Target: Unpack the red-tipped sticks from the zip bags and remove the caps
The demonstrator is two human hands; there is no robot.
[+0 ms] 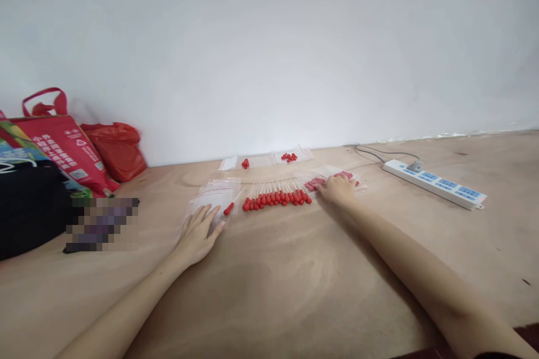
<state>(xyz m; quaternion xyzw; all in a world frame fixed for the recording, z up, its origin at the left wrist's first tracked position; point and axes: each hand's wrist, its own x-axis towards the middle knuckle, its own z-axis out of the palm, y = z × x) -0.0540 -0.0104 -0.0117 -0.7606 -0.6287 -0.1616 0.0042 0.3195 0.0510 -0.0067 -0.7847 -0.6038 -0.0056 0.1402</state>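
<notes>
Left hand (199, 236), fingers spread, is resting on clear zip-lock bags (215, 193), apparently steadying them; right hand (337, 190) is partly covering bagged red dropper bulbs (313, 184), grip unclear.

Pale wall (269, 56), evenly lit; light-brown wooden tabletop (269, 291) against it.

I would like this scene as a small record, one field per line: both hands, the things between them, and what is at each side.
Left hand: fingers spread, over clear bags
Right hand: on clear packets with red pieces
Between hands: row of red-bulbed droppers, one apart at left
Far left: red shopping bag, red plastic bag
Right: white power strip, one plug inserted
</notes>
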